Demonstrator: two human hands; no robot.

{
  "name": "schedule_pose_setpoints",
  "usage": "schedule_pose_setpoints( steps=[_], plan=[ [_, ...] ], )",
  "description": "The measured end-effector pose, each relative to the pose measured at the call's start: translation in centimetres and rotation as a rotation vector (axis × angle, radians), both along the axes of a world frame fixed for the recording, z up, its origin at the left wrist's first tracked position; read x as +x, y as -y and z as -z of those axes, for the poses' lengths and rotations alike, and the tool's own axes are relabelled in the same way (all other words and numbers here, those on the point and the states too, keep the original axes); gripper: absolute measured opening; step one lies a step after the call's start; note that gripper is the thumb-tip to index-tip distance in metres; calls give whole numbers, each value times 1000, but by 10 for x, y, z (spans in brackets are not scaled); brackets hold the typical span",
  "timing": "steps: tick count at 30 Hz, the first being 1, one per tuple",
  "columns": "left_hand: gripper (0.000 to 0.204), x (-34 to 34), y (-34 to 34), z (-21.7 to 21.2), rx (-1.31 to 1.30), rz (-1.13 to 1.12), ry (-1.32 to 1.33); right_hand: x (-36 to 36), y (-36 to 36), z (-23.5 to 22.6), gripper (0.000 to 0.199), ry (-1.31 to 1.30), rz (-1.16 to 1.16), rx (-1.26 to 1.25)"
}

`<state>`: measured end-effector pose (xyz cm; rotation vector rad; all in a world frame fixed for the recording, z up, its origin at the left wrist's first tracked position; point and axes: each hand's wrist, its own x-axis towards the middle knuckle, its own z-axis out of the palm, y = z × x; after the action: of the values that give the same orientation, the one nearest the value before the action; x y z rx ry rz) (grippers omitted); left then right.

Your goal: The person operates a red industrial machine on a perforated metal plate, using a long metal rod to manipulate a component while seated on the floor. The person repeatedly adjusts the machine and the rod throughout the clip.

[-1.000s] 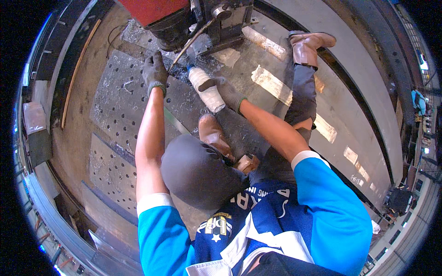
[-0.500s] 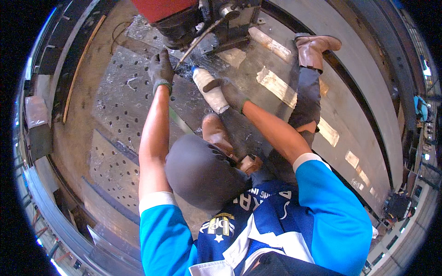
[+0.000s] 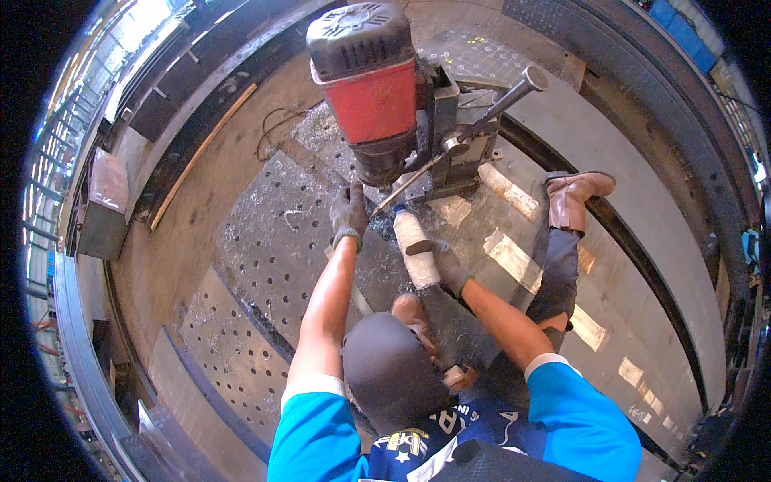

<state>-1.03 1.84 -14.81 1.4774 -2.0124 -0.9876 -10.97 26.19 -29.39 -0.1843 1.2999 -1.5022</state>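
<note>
My right hand [image 3: 443, 263], in a dark glove, is closed around a whitish bottle [image 3: 413, 241]. The bottle tilts so its blue top points at the foot of a magnetic drill press [image 3: 371, 104] with a red body and black cap. My left hand [image 3: 348, 214], also gloved, has its fingers stretched out just below the drill's chuck [image 3: 379, 165]; what the fingertips touch is hidden. Beside it ends a thin feed lever rod [image 3: 409, 185] that runs from the drill's hub. Under the drill lies a dark steel plate [image 3: 249, 229] with many holes and scattered shavings.
A second handle [image 3: 502, 104] juts right from the drill. Paper-like strips [image 3: 512, 259] lie on the steel surface at right, near my booted leg [image 3: 572, 201]. A cable [image 3: 269, 132] curls at upper left. A long wooden strip [image 3: 201, 157] and a metal box [image 3: 104, 205] are farther left.
The view has tilted up, so more of the drill shows and everything sits lower and farther right. My hands keep nearly the same places by the drill, the bottle still held.
</note>
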Motion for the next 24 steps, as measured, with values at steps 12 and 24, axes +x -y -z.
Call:
schedule_pose_setpoints(
  steps=[12, 24],
  plan=[
    [57, 4, 27, 63, -56, 5, 55, -1, 3, 5, 32, -404, 11, 253],
    [59, 7, 46, 81, -128, 163, -92, -6, -18, -71, 31, -473, -150, 22]
  ],
)
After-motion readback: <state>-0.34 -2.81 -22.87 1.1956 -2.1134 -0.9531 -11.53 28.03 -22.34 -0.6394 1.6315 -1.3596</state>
